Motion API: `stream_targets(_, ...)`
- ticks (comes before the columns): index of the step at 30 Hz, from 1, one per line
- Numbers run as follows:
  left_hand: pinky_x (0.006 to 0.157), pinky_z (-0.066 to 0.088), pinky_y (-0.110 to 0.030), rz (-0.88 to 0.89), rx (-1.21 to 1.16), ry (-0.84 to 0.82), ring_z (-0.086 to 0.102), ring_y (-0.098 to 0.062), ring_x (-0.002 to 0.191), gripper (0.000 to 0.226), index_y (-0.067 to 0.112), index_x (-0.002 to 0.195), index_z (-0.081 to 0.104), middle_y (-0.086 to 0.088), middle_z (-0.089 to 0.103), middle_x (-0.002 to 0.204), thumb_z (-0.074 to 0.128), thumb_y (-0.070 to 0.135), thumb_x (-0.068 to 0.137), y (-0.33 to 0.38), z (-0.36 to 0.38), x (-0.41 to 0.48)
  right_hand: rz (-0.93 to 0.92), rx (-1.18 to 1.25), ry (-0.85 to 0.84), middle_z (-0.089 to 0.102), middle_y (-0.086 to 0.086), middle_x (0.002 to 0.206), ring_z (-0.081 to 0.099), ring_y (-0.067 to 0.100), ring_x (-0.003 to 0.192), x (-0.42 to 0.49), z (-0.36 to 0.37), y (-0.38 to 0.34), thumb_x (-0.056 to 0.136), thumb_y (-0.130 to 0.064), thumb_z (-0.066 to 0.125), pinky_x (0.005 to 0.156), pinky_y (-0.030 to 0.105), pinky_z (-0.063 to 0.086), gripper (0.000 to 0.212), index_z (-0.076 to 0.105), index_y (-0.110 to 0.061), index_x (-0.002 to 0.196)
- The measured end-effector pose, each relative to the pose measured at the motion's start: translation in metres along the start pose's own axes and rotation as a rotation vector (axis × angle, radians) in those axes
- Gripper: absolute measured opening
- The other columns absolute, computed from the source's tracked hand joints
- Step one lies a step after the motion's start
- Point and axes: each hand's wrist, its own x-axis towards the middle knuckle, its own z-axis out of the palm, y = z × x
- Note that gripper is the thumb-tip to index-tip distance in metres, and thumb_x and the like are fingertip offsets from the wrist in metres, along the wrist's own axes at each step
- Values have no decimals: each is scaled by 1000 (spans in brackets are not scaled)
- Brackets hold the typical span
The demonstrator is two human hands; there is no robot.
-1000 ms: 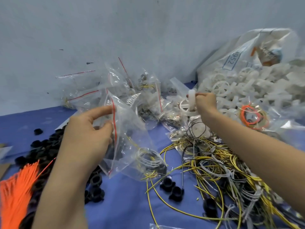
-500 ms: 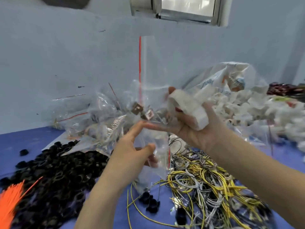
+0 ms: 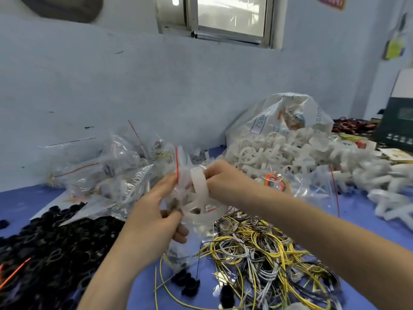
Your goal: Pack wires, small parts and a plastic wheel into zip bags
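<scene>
Near the middle of the frame the left hand [image 3: 154,217] grips a clear zip bag [image 3: 178,240] by its mouth, the forefinger stretched up along the red zip strip and the thumb and lower fingers pinching the film, so the bag hangs down toward the blue worktop [image 3: 143,287] with a few small dark parts showing through its lower end. Just to the right, the right hand [image 3: 223,177] has its fingers curled round the rim of a white plastic wheel [image 3: 201,198] — the wheel sits at the bag's opening, its lower half blurred behind the film, and whether it is partly inside cannot be told. Below the hands, centre to lower right, lies a tangle of yellow, white and black wires [image 3: 263,260]. A heap of black ring-shaped parts [image 3: 51,249] fills the lower left, with orange cable ties [image 3: 13,272] poking in at the left edge. Behind the left hand, at mid-left, is a pile of filled zip bags [image 3: 107,171]. At the right stands a large sack [image 3: 281,117] spilling white wheels [image 3: 290,157] across the worktop. A window [image 3: 228,16] sits in the wall at the top centre.
</scene>
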Motion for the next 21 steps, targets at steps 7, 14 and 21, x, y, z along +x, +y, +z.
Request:
stream_targets(7,42,47,-21,99,184,-142,61,-21,44,67,46,118,45,59,34,118,47,-13,86,6,10,-8,183,-453,-519,54,14,93,53,21,69,19,-12,-5,93,4,37,60,26,50,30,53,3,118)
stream_targets(14,35,41,-16,68,118,152,55,-16,35,68,27,132,53,38,43,134,42,-20,85,11,-16,-3,-49,350,-383,66,15,101,66,24,82,18,-98,1,93,3,43,71,28,56,29,60,0,115)
stream_targets(21,36,42,-15,80,100,193,53,-14,34,73,45,111,55,38,48,132,41,-20,82,7,-30,0,483,66,119,63,13,84,63,19,61,46,-94,143,93,-7,56,52,26,56,12,60,2,99)
